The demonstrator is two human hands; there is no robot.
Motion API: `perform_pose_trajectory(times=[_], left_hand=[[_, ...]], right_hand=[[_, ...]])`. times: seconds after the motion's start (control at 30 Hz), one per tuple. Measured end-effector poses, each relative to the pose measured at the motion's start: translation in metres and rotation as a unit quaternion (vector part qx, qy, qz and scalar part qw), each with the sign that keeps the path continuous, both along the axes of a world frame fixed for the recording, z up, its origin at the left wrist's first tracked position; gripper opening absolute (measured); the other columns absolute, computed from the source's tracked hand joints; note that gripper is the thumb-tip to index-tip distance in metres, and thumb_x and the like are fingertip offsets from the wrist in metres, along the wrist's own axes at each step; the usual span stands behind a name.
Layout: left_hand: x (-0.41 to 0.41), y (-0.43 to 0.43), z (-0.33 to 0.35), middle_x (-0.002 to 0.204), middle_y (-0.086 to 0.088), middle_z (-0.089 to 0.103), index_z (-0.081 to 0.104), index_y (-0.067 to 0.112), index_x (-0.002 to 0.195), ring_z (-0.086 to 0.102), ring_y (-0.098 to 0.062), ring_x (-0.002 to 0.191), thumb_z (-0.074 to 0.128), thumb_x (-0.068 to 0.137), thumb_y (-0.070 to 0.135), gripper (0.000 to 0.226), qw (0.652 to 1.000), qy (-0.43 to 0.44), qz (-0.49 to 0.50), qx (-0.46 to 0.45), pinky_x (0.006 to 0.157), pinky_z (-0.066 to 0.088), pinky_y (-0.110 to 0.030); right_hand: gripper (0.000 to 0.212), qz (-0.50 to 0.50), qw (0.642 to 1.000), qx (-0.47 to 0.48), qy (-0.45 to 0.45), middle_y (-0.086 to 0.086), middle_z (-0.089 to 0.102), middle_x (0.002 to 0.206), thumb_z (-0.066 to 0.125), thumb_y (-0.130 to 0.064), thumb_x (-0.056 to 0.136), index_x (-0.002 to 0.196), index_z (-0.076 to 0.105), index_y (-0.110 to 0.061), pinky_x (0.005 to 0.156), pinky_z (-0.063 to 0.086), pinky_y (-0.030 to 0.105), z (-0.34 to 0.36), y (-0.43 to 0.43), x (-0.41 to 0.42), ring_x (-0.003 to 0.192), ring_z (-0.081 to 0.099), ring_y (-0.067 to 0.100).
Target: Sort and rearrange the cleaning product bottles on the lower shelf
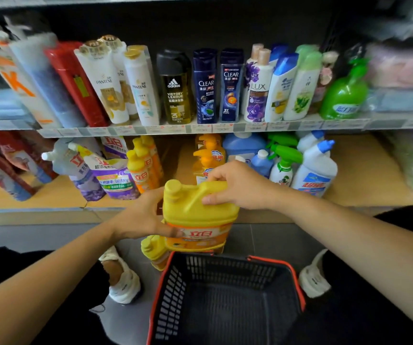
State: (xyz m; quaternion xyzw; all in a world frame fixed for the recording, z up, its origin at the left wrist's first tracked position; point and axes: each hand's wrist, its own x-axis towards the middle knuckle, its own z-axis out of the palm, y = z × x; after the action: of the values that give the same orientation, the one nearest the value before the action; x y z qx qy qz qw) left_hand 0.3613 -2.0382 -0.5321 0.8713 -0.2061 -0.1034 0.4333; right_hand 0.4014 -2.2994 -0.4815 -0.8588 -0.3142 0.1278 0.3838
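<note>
Two hands on yellow jug (198,212), held before lower shelf (51,195), above basket (170,295). Right hand (237,185) fingers curled over handle (198,192); left hand (140,215) clamps its side, thumb on label (200,234).

jug (198,210) above basket (225,295), before lower shelf (51,195)

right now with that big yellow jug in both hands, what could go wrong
1. The yellow jug, held by the left hand and right hand, may not fit the gap between the slim yellow bottles and the orange pump bottles, and could topple them.
2. A second jug sits on the floor by the basket, easy to kick.
</note>
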Motion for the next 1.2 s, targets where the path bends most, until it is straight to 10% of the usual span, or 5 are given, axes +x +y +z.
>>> perform_pose_trajectory(times=[0.2, 0.5, 0.83, 1.2], left_hand=[[0.004, -0.028, -0.005, 0.116, -0.004, 0.071, 0.065, 0.009, 0.124, 0.069, -0.021, 0.11, 0.083, 0.077, 0.018, 0.051, 0.993, -0.001, 0.03, -0.111, 0.091, 0.06, -0.039], [0.006, -0.048, -0.006, 0.114, 0.011, 0.066, 0.063, 0.026, 0.122, 0.065, -0.012, 0.104, 0.078, 0.088, 0.035, 0.038, 0.981, -0.189, -0.029, 0.019, 0.084, 0.049, -0.016], [-0.009, -0.056, -0.003, 0.084, 0.004, 0.062, 0.071, 0.013, 0.095, 0.058, -0.014, 0.072, 0.069, 0.09, 0.036, 0.024, 0.943, -0.325, -0.009, 0.072, 0.061, 0.048, -0.032], [-0.017, -0.058, 0.001, 0.095, 0.011, 0.068, 0.07, 0.028, 0.103, 0.065, -0.014, 0.089, 0.068, 0.094, 0.037, 0.014, 0.967, -0.252, -0.018, 0.005, 0.074, 0.052, -0.03]], right_hand=[[0.04, -0.06, 0.993, -0.077, -0.063, 0.014, 0.063, 0.071, 0.081, -0.04, 0.079, 0.076, 0.068, -0.002, 0.061, 0.04, 0.042, 0.008, -0.021, -0.005, 0.069, 0.057, 0.025], [0.039, -0.036, 0.975, -0.169, -0.142, 0.004, 0.061, 0.07, 0.077, -0.052, 0.078, 0.076, 0.069, -0.014, 0.057, 0.039, 0.037, 0.009, -0.037, -0.005, 0.069, 0.05, 0.018], [0.042, -0.027, 0.973, -0.167, -0.155, -0.001, 0.063, 0.071, 0.077, -0.057, 0.075, 0.08, 0.072, -0.016, 0.059, 0.047, 0.036, 0.003, -0.028, -0.017, 0.07, 0.056, 0.019], [0.043, -0.003, 0.973, -0.178, -0.145, -0.001, 0.051, 0.061, 0.076, -0.055, 0.077, 0.074, 0.068, -0.012, 0.049, 0.033, 0.031, 0.004, -0.024, -0.024, 0.061, 0.046, 0.011]])
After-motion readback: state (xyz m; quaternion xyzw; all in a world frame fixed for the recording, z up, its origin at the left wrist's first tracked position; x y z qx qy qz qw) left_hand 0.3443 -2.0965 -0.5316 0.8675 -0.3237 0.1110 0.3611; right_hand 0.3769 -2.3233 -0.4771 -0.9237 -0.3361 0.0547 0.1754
